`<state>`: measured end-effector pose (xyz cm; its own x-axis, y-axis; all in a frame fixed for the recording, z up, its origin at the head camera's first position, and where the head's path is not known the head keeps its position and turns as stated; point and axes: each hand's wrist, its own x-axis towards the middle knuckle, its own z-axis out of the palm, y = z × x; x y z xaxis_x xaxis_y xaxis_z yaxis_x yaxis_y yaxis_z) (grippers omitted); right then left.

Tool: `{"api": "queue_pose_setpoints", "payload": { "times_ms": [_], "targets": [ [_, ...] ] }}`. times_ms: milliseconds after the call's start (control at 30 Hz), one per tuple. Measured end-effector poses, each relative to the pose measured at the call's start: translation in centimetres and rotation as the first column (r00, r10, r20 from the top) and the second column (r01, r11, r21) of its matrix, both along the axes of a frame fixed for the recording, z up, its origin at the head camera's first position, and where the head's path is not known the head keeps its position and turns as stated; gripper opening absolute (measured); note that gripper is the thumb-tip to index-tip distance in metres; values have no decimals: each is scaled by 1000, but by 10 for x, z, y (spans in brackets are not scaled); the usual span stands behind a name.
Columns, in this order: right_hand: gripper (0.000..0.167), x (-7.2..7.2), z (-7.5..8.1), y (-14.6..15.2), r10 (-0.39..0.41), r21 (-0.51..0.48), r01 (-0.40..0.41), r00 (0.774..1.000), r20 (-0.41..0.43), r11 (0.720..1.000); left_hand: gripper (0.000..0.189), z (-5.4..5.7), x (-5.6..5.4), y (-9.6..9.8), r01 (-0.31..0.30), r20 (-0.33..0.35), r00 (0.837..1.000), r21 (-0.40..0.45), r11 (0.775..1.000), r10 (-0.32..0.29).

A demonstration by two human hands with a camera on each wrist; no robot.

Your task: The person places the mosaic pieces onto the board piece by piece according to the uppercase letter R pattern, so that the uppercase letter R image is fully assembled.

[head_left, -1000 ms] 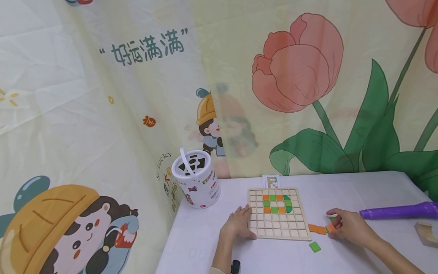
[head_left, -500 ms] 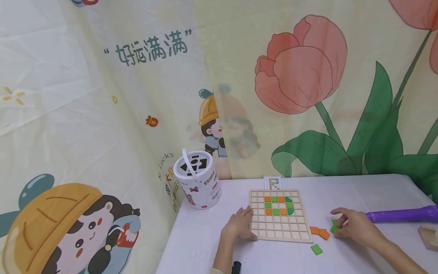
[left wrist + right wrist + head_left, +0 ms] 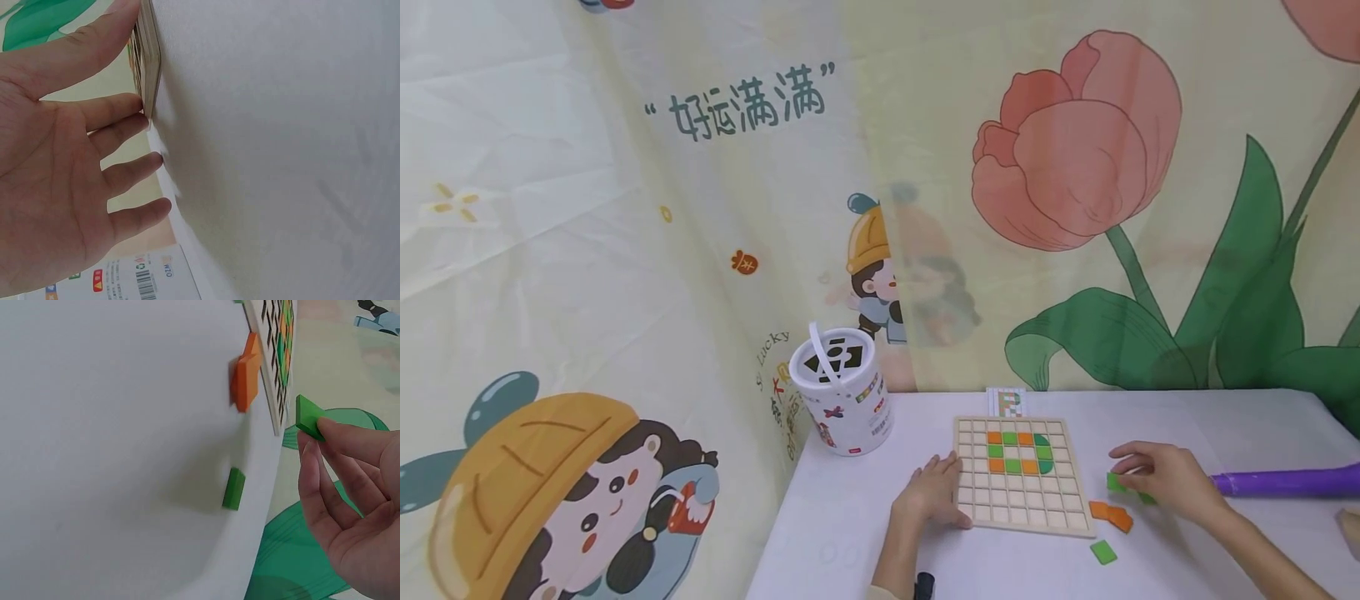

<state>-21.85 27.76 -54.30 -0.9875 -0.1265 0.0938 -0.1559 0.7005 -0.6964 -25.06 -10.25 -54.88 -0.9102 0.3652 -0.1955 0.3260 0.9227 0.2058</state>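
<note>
My left hand [image 3: 928,493] rests at the left edge of the wooden grid board [image 3: 1022,502], its fingers spread and extended. In the left wrist view, the fingertips and thumb are right along the board's edge [image 3: 150,69]. My right hand [image 3: 1172,479] pinches a square green tile [image 3: 306,415] between thumb and fingers, raised over the table to the right of the board. Below it, another green tile [image 3: 234,489] lies on the table. Two orange tiles [image 3: 1109,514] overlap near the board's right side, and a green tile [image 3: 1103,552] lies in front of them. Orange and green tiles [image 3: 1011,465] form a ring on the board.
A small pattern card [image 3: 1006,402] lies behind the board. To the back left stands a white bucket [image 3: 842,400] with a handle and a slotted lid. A purple tube-like object [image 3: 1288,482] lies at the right, with a wooden piece [image 3: 1351,527] at the frame's edge.
My right hand has left the orange tiles, picked up a green tile, and moved it left toward the board. My left hand stays on the board's edge. The head view has shifted slightly.
</note>
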Motion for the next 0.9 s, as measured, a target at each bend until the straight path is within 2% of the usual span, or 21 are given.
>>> {"api": "queue_pose_setpoints", "payload": {
  "times_ms": [233, 467, 900],
  "targets": [
    [33, -12, 0, -23, 10, -29, -10, 1000, -11, 1000, 101, -2, -1, 2, -10, -3, 1000, -9, 1000, 9],
    [34, -23, 1, -44, 20, -84, -19, 1000, 3, 996, 102, 0, 0, 2, -20, 1, 1000, -13, 1000, 20],
    [36, -34, 1, -69, -6, -136, 7, 1000, 6, 991, 101, 3, 1, 0, -18, -8, 1000, -21, 1000, 17]
  ]
}}
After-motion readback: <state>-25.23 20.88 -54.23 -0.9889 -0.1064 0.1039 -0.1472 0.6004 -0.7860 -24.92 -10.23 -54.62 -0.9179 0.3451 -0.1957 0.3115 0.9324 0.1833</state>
